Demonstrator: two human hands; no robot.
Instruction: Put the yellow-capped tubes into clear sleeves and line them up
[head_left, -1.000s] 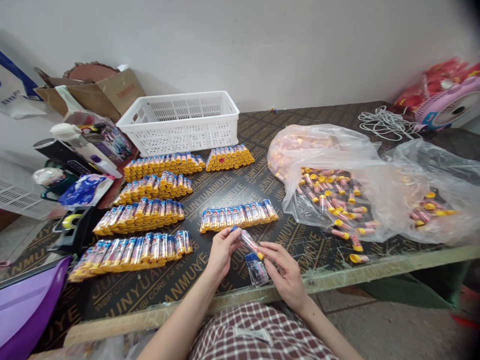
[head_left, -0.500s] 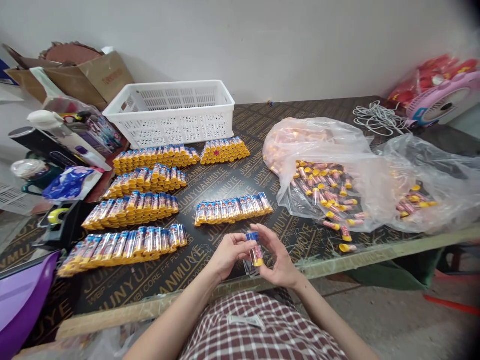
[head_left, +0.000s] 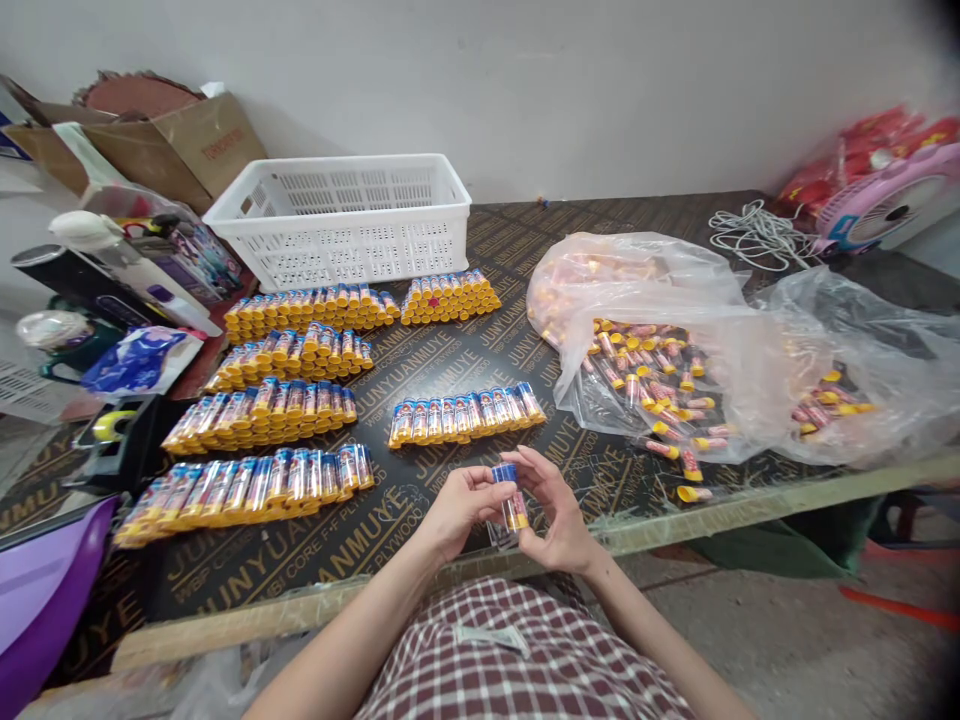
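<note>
From where I'm standing, the small clear cylinder tube with a blue top and yellow base [head_left: 510, 500] has just been swung from a long slant between the two hands to nearly upright, blue end up. The left hand [head_left: 459, 510] has it pinched near the top; the right hand [head_left: 559, 515] curls about its other side, thumb by the yellow end, though I cannot tell whether it grips. So the piece looks to me to be at the handling stage, not yet laid with the neat row of shiny blue-and-yellow tubes [head_left: 465, 415] just beyond the hands. That row appears unchanged, as do the loose pink-and-yellow tubes [head_left: 649, 375] in the clear plastic bag [head_left: 754, 390] off to the right hand's side.
</note>
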